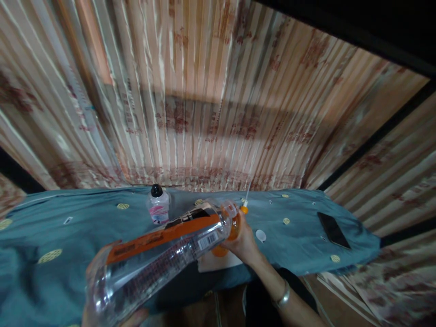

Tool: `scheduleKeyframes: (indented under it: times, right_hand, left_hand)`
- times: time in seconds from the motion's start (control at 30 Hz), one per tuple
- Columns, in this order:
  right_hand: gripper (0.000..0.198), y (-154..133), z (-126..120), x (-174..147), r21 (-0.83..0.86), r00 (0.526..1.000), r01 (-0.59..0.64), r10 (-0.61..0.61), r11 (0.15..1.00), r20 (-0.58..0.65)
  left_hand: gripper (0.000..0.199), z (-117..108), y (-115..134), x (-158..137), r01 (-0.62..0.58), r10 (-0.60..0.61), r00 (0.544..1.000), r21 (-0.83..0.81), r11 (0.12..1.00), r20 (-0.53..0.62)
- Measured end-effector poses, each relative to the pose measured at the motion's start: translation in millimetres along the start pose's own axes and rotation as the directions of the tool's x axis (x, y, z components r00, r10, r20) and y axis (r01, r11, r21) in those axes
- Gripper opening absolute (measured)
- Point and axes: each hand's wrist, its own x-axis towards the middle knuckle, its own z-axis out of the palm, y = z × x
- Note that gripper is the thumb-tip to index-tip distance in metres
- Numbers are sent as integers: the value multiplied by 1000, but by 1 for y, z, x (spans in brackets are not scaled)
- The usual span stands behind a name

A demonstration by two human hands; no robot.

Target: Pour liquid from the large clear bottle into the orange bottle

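Observation:
My left hand (136,318) grips the base end of a large clear plastic bottle (177,256) with an orange and black label. That bottle lies tilted, its open mouth up against the top of a small orange bottle (234,227). Wrapped around the orange bottle is my right hand (243,238), with a metal bracelet on its wrist. Part of the orange bottle is hidden behind the clear one and my fingers. Just beyond my right hand is an orange and white pump top (244,209) with a thin tube. A white round cap (260,235) lies to its right.
A clear bottle with a black cap and pink label (158,206) stands on the teal bedsheet (289,245). A dark phone (333,230) lies at the right. Beneath my hands is a pale cloth or paper (207,264). Patterned curtains (204,113) hang behind, with dark bed-frame bars (378,131).

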Motion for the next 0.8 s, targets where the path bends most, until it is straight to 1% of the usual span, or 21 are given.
scheduleKeyframes:
  times: [0.1,0.17,0.2,0.27,0.33,0.37,0.4,0.43,0.47,0.5,0.53,0.57,0.6,0.63,0.67,0.73,0.8]
  right_hand:
    - [79,0,-1,0,-2,1000,-5,5,1000,2]
    - [80,0,-1,0,-1,1000,-7,7,1000,7]
    - [80,0,-1,0,-2,1000,-8,8,1000,8]
    - [82,1,-1,0,-12,1000,-5,5,1000,8]
    - [82,1,0,0,-19,1000,-1,1,1000,8]
    - [82,1,0,0,-18,1000,0,0,1000,10]
    - [81,1,0,0,-14,1000,-1,1,1000,11]
    - [81,0,0,0,-9,1000,-2,2,1000,13]
    - [81,0,0,0,-5,1000,-2,2,1000,12]
    - [81,-1,0,0,-3,1000,-2,2,1000,11]
    - [81,-1,0,0,-3,1000,-2,3,1000,11]
    - [80,-2,0,0,-2,1000,-4,4,1000,11]
    - [80,-2,0,0,0,1000,-7,7,1000,10]
    - [80,-3,0,0,2,1000,-9,9,1000,10]
    - [80,-3,0,0,4,1000,-11,11,1000,11]
    - [81,-3,-1,0,4,1000,-10,10,1000,12]
    - [83,-2,-1,0,1,1000,-8,8,1000,17]
  left_hand:
    - [84,-1,4,0,-21,21,1000,-20,1000,12]
    - [83,0,11,1,-28,28,1000,-14,1000,-13]
    - [85,1,15,2,-19,18,999,-17,1000,-40]
    - [88,2,19,4,11,-12,999,-25,1000,-34]
    - [89,1,18,5,55,-56,998,-54,997,-21]
    - [90,0,16,5,83,-85,996,-70,994,-35]
    - [86,-1,13,5,79,-83,996,-88,993,-45]
    - [83,-2,10,5,66,-66,998,-90,994,-4]
    - [82,-3,8,5,85,-84,996,-94,992,16]
    - [84,-4,7,5,138,-136,990,-115,984,25]
    - [86,-4,7,5,151,-151,988,-115,982,7]
    - [85,-3,9,5,174,-182,982,-131,976,-52]
    - [82,-2,12,6,209,-210,978,-138,968,12]
    - [85,-1,15,7,211,-221,974,-175,962,-44]
    - [87,0,18,8,231,-246,967,-191,954,-60]
    - [88,1,23,9,262,-284,956,-213,941,-79]
    - [87,1,25,10,285,-305,950,-215,934,-70]
